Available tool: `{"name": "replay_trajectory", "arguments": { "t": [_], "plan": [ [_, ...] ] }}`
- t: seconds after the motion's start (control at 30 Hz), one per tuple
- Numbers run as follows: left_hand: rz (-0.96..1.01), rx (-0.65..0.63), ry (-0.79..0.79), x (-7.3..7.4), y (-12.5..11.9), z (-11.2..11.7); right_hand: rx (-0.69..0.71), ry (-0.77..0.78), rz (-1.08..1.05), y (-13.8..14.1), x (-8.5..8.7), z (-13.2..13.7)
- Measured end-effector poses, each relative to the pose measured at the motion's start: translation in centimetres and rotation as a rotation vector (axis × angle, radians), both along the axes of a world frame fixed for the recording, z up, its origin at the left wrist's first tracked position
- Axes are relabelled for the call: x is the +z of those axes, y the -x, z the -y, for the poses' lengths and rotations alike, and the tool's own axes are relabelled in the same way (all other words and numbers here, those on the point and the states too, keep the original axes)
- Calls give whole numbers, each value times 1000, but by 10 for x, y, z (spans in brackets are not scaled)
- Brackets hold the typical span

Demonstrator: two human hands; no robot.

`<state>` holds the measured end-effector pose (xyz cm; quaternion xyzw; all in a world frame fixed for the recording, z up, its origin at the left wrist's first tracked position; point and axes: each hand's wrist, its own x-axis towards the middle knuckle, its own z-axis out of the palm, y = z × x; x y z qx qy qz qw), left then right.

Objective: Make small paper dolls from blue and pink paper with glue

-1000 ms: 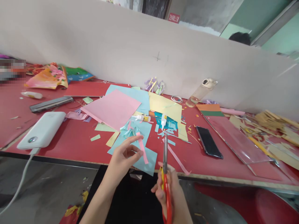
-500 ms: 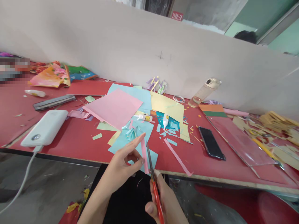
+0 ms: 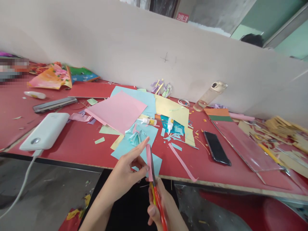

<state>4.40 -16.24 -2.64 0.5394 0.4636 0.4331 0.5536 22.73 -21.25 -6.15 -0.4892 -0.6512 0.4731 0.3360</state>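
My left hand (image 3: 131,168) pinches a narrow pink paper strip (image 3: 149,162) that stands upright over the table's front edge. In my right hand (image 3: 160,200) is a pair of scissors (image 3: 158,197) with red and yellow handles, blades pointing away from me along the strip's right side. The blades overlap the strip's edge; whether they are cutting I cannot tell. Behind my left fingers lies a light blue sheet (image 3: 151,136) with a small folded blue paper piece (image 3: 135,137) on it. Another pink strip (image 3: 182,162) rests on the table to the right.
Two glue bottles (image 3: 149,121) lie among blue scraps. A pink sheet (image 3: 117,112) covers other papers. On the left sits a white power bank (image 3: 45,131) with a cable. A phone (image 3: 217,148) and a tilted clear bottle (image 3: 209,96) are on the right.
The scissors have moved left against the pink strip, and their yellow handle now shows beside the red one. My left hand has barely moved.
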Motion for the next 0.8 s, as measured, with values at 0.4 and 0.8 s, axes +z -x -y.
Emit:
{"name": "replay_trajectory", "arguments": {
  "t": [0.4,0.8],
  "plan": [
    [0,1,2,7,-1,1,-9,13,-29,1,-18,4],
    [23,-22,3,0,-3,1,-30,269,-60,3,-11,7]
  ]
}}
